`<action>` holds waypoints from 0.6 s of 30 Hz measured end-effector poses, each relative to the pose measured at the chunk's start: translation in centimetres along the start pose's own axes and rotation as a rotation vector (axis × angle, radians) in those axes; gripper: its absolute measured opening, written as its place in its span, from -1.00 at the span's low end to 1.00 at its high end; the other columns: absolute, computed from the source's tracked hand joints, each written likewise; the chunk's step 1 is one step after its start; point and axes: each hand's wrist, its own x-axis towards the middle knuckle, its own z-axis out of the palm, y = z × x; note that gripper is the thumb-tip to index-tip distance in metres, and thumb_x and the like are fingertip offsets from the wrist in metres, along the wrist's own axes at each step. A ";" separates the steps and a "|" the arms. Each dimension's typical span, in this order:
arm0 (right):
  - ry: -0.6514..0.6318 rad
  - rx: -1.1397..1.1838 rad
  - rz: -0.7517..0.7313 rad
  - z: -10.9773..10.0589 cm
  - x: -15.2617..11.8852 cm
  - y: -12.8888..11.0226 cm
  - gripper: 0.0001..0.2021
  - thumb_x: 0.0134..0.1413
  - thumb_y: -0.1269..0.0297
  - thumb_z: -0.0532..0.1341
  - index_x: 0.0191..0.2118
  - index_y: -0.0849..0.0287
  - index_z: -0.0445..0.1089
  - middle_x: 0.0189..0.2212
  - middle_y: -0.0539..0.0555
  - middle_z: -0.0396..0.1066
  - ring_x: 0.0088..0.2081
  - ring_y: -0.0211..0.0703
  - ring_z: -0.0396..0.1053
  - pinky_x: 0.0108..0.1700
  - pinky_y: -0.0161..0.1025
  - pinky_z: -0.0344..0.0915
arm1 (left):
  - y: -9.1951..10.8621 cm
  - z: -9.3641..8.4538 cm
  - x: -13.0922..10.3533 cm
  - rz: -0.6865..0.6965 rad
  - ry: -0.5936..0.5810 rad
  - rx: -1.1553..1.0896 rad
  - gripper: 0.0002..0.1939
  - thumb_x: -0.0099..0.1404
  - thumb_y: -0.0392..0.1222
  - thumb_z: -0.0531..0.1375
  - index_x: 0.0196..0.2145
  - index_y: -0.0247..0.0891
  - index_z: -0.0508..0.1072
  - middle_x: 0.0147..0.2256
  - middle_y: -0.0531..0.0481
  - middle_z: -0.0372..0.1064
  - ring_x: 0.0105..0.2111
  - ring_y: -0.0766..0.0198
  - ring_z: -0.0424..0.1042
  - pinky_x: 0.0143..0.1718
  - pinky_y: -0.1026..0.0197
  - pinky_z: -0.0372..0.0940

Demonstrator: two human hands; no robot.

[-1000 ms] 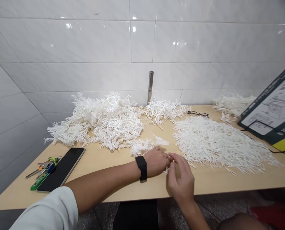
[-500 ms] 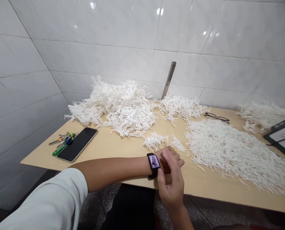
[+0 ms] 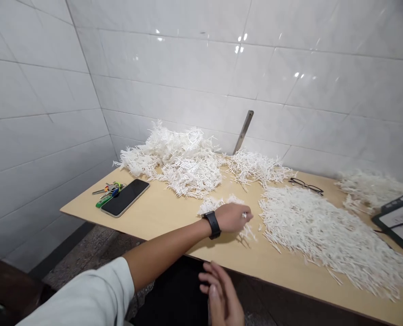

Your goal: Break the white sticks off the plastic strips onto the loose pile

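My left hand (image 3: 231,217), with a black smartwatch (image 3: 212,224) on its wrist, is closed over the table's front part. Its fingers are pinched on a white branching plastic piece (image 3: 247,233), whose thin twigs hang out below the fist. Behind the wrist lies a small clump of the same white pieces (image 3: 206,204), partly covered by the hand. My right hand (image 3: 223,294) is lower, in front of the table edge, fingers apart and slightly curled with nothing in them. A wide spread of short white sticks (image 3: 323,231) lies right of my left hand.
A large tangled white heap (image 3: 187,158) and a smaller heap (image 3: 255,165) lie at the back of the wooden table (image 3: 167,217). A phone (image 3: 125,198) and keys (image 3: 110,189) are left; glasses (image 3: 306,185) and a dark-framed board (image 3: 400,222) right. A metal bar (image 3: 244,132) stands by the tiled wall.
My right hand has left the watch and dropped toward me, below the table edge. My left hand has turned over and closed on a white piece. The view has tilted up and shifted left.
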 end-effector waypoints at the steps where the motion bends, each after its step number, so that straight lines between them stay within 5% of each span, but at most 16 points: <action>1: 0.014 0.012 -0.002 -0.2 1.5 -1.1 -0.62 0.27 0.06 0.09 0.12 0.09 0.28 0.00 0.25 0.46 -0.08 0.01 0.50 -0.14 -0.10 0.48 | 0.0 -0.2 0.3 -0.062 0.105 -0.227 -0.75 0.35 -0.14 0.08 -0.44 -0.25 0.42 -0.44 0.00 0.40 -0.43 0.27 0.32 -0.37 0.25 0.14; 4: 0.069 -0.059 0.024 -0.6 6.8 -3.6 -0.55 0.19 0.00 0.16 0.09 0.15 0.29 0.01 0.25 0.45 0.03 0.01 0.43 0.02 -0.09 0.40 | -0.3 -0.4 1.1 -0.256 0.468 -1.045 -0.79 0.32 -0.20 0.12 -0.46 -0.30 0.36 -0.49 0.07 0.28 -0.50 0.40 0.24 -0.41 0.34 0.14; 6: 0.081 -0.040 0.068 -0.6 10.0 -4.0 -0.49 0.03 -0.06 0.27 -0.01 0.22 0.35 -0.05 0.27 0.47 -0.04 0.03 0.45 -0.04 -0.11 0.41 | -1.0 -0.4 1.4 -0.341 0.601 -1.427 -0.82 0.33 -0.24 0.12 -0.44 -0.31 0.32 -0.57 0.14 0.16 -0.59 0.45 0.13 -0.47 0.36 0.11; 10: -0.070 0.092 0.149 0.1 12.8 -3.0 -0.49 -0.12 -0.09 0.34 -0.17 0.24 0.41 -0.27 0.16 0.51 -0.24 -0.09 0.48 -0.16 -0.19 0.43 | -2.7 -1.3 1.0 -0.357 0.610 -1.680 -0.78 0.37 -0.27 0.02 -0.46 -0.28 0.23 -0.66 0.22 -0.07 -0.69 0.46 -0.05 -0.51 0.35 0.12; 18: -0.159 0.057 0.260 0.4 12.5 -3.1 -0.52 -0.13 -0.18 0.33 -0.47 0.20 0.32 -0.69 -0.05 0.34 -0.67 -0.28 0.31 -0.59 -0.33 0.30 | -3.7 -0.7 0.4 -0.340 0.640 -2.010 -0.79 0.34 -0.34 -0.02 -0.47 -0.28 0.23 -0.68 0.19 -0.06 -0.70 0.44 -0.01 -0.50 0.33 0.18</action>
